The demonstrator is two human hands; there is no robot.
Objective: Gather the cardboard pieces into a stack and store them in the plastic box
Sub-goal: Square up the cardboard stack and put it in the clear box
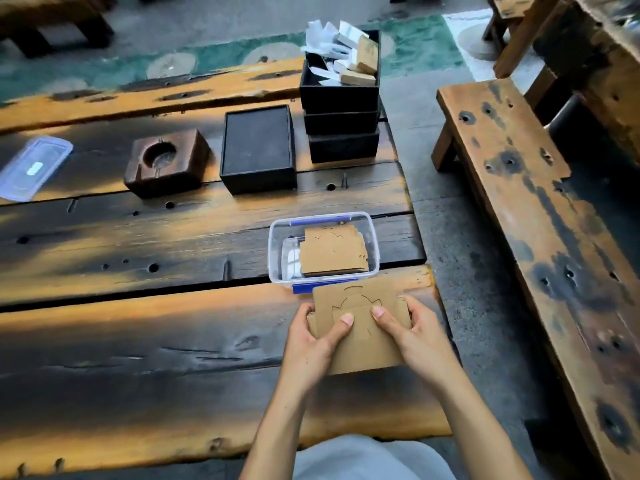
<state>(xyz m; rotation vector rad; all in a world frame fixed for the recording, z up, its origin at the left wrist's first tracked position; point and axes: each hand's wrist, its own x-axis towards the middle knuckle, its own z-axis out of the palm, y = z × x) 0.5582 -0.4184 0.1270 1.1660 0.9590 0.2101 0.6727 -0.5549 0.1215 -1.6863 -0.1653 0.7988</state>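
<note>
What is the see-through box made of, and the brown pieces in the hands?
The box looks like clear plastic: you can see through its glossy walls, and it has blue clips. The pieces held by the left hand and right hand look like matte brown cardboard, thin and flat with cut outlines.

The plastic box stands open-topped just beyond the hands, its left side unfilled.

One head-worn wide-angle view looks forward and steeply down, close over the wooden worktop, with both hands at lower centre of frame.
</note>
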